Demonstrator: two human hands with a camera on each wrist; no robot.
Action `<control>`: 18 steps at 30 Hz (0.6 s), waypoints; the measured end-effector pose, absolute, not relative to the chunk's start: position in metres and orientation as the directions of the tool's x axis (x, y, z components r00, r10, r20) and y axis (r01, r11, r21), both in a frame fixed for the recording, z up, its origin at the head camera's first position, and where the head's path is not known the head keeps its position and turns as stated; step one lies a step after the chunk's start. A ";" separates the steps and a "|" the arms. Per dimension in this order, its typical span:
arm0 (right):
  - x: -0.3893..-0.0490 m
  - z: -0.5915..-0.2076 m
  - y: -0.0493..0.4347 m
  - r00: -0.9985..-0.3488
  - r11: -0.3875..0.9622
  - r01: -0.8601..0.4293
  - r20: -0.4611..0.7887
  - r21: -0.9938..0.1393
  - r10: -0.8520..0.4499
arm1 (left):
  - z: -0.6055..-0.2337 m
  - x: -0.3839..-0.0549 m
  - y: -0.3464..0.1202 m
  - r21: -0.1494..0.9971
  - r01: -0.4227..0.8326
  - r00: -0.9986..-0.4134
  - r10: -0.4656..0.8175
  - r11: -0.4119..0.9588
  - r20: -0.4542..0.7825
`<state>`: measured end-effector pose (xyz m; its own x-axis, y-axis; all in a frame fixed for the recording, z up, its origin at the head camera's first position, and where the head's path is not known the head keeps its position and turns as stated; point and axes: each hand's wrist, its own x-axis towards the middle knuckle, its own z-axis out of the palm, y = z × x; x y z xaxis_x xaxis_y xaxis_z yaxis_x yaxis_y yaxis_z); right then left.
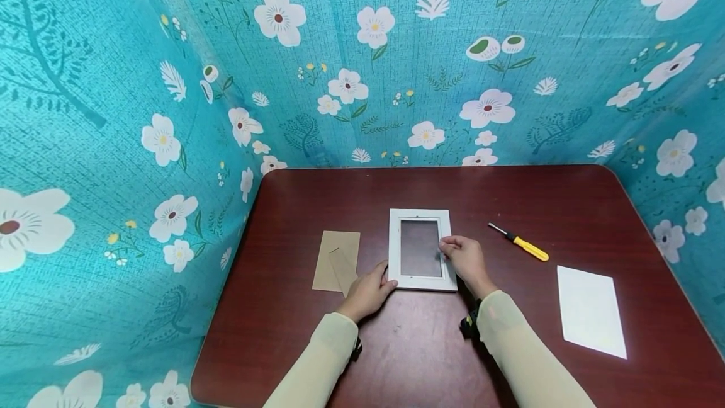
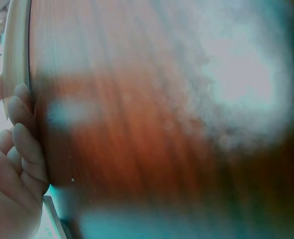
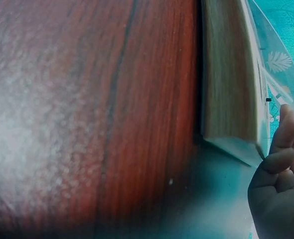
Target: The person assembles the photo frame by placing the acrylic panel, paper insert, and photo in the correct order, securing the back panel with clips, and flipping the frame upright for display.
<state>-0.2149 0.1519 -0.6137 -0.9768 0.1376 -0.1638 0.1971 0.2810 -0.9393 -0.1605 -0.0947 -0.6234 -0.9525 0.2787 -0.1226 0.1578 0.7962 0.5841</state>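
A white picture frame [image 1: 420, 283] lies on the dark red table, with a rectangular opening in its middle. My left hand [image 1: 368, 291] grips its lower left corner, thumb on top and fingers along the side, as the left wrist view [image 2: 15, 164] also shows. Over the frame's right side, my right hand [image 1: 466, 261] pinches the edge of a clear sheet [image 3: 282, 55]. That sheet stands tilted up from the frame in the right wrist view; in the head view it is hard to make out.
Left of the frame lies a brown backing board [image 1: 325, 269] with a stand leg, partly hidden by my left hand. A yellow-handled screwdriver [image 1: 531, 248] is to the right. A white sheet of paper [image 1: 591, 313] lies further right. Flowered blue cloth [image 1: 391, 124] hangs behind the table.
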 end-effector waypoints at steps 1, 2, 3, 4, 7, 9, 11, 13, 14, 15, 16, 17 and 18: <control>-0.215 -0.614 0.152 -0.978 0.291 0.193 -0.159 -0.937 0.136 | -0.623 -0.160 -0.095 0.584 0.156 -0.953 0.278 0.797 -0.124; -0.215 -0.614 0.152 -0.979 0.298 0.189 -0.154 -0.936 0.135 | -0.623 -0.160 -0.095 0.583 0.155 -0.953 0.277 0.798 -0.126; -0.215 -0.613 0.152 -0.979 0.303 0.185 -0.150 -0.935 0.134 | -0.623 -0.161 -0.094 0.582 0.154 -0.953 0.276 0.799 -0.127; -0.215 -0.613 0.152 -0.980 0.307 0.182 -0.147 -0.934 0.133 | -0.622 -0.161 -0.094 0.581 0.153 -0.953 0.276 0.799 -0.128; -0.215 -0.613 0.152 -0.982 0.324 0.174 -0.139 -0.930 0.130 | -0.622 -0.161 -0.094 0.579 0.151 -0.953 0.275 0.801 -0.131; -0.216 -0.614 0.152 -0.983 0.337 0.170 -0.134 -0.926 0.127 | -0.622 -0.161 -0.094 0.576 0.152 -0.952 0.275 0.803 -0.133; -0.216 -0.614 0.153 -0.983 0.353 0.167 -0.129 -0.921 0.128 | -0.621 -0.161 -0.094 0.575 0.153 -0.952 0.276 0.803 -0.132; -0.216 -0.614 0.153 -0.983 0.372 0.167 -0.126 -0.913 0.132 | -0.621 -0.161 -0.094 0.577 0.157 -0.951 0.280 0.801 -0.130; -0.216 -0.614 0.153 -0.984 0.383 0.165 -0.122 -0.909 0.133 | -0.621 -0.161 -0.094 0.578 0.159 -0.951 0.282 0.800 -0.128; -0.216 -0.614 0.153 -0.983 0.387 0.165 -0.121 -0.907 0.136 | -0.622 -0.161 -0.094 0.580 0.161 -0.951 0.283 0.798 -0.126; -0.216 -0.613 0.153 -0.984 0.396 0.163 -0.117 -0.904 0.137 | -0.622 -0.161 -0.094 0.581 0.162 -0.951 0.284 0.797 -0.124; -0.216 -0.612 0.153 -0.984 0.406 0.157 -0.110 -0.900 0.137 | -0.622 -0.161 -0.094 0.583 0.164 -0.950 0.286 0.796 -0.123; -0.215 -0.611 0.152 -0.985 0.418 0.154 -0.105 -0.895 0.136 | -0.622 -0.161 -0.094 0.583 0.165 -0.950 0.287 0.795 -0.122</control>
<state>-0.2153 0.1525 -0.6111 -0.9850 0.1364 -0.1054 0.1537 0.4181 -0.8953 -0.1611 -0.0937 -0.6218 -0.9499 0.2875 -0.1225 0.1654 0.7952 0.5834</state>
